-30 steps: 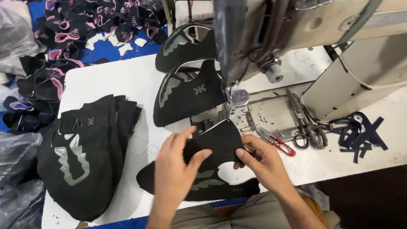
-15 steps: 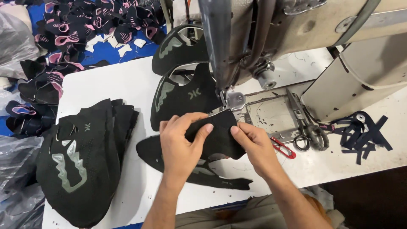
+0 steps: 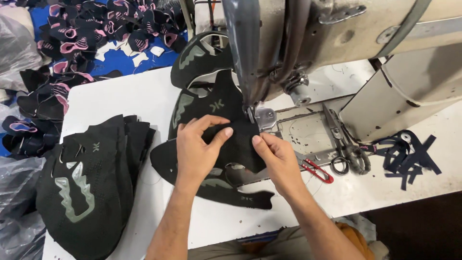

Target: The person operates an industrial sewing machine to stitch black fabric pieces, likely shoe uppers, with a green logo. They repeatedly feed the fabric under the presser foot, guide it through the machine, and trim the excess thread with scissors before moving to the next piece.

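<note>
Both hands (image 3: 236, 151) pushed black fabric piece (image 3: 236, 139) needleward.

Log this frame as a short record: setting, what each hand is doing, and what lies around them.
Setting: white worktable with an industrial sewing machine
Left hand: grips the black shoe upper piece, thumb on top
Right hand: pinches the same piece at its right edge
Piece position: far edge sits at the presser foot
Left of hands: stack of black uppers with grey trim
Behind: more sewn uppers
Right of hands: red thread snips, scissors, black strips
</note>
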